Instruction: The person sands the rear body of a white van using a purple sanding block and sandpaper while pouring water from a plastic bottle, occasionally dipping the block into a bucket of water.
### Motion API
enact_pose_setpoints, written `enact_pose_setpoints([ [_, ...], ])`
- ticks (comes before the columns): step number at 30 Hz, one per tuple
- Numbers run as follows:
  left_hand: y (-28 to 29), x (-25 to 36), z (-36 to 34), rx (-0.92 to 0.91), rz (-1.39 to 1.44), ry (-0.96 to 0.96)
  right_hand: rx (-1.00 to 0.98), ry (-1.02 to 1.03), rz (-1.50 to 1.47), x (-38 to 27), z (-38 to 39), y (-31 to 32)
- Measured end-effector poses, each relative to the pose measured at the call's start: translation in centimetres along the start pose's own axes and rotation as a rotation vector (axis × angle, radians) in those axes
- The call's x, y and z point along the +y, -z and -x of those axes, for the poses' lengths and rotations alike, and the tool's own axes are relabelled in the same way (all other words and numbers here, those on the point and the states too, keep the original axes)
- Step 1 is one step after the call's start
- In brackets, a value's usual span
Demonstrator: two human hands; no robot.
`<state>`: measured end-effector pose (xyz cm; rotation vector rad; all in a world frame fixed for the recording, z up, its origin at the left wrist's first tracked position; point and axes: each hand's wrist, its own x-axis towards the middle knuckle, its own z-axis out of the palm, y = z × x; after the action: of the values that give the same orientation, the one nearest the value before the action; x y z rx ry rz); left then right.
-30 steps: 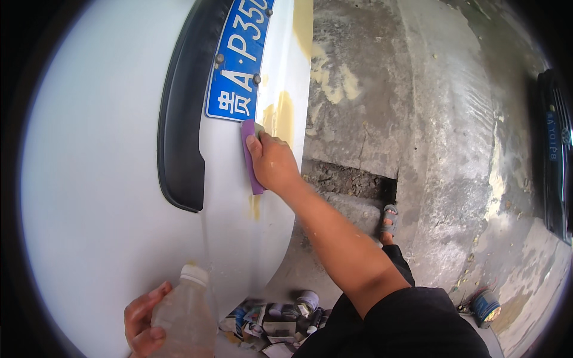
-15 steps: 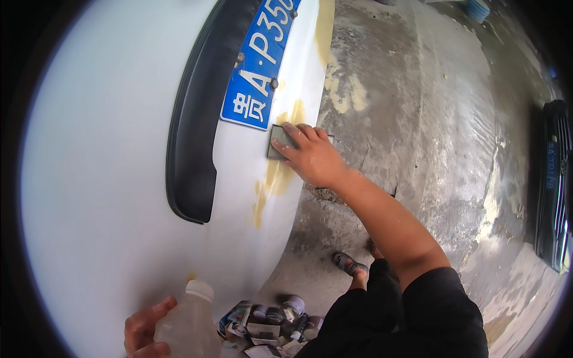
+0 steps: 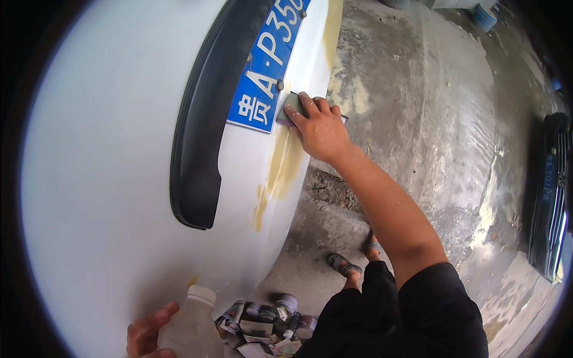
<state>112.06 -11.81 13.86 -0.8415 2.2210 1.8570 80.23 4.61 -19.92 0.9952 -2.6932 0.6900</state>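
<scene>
My right hand presses a flat grey-green piece of sandpaper against the white car bumper, just beside the lower end of the blue licence plate. Its fingers lie over the sheet, and a dark corner sticks out past them. Dried yellowish filler runs in a streak below the hand. Low in the view, my left hand is wrapped round a translucent plastic bottle with a white cap. The bottle stands roughly upright, and its lower part is cut off by the frame.
A black trim piece curves along the bodywork. Several cans and papers lie on the concrete floor near my feet. At the far right is a dark car front part. A blue-white bucket stands far off.
My right hand has slid the sandpaper up along the bumper, further from me, uncovering more of the filler streak. The left hand still holds the bottle. The view has shifted slightly.
</scene>
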Motion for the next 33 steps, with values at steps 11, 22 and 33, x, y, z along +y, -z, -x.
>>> enact_pose_setpoints([
  [11,0.5,-0.4,-0.1,-0.069,-0.058,-0.057,0.160,-0.101,-0.152,-2.4,1.7,-2.6],
  [22,1.7,-0.9,0.2,-0.106,-0.068,-0.059,-0.108,0.106,0.047,-4.1,3.2,-0.4],
  [33,1.1,-0.6,-0.2,-0.223,-0.097,-0.178,-0.130,0.187,0.138,-4.7,4.0,0.2],
])
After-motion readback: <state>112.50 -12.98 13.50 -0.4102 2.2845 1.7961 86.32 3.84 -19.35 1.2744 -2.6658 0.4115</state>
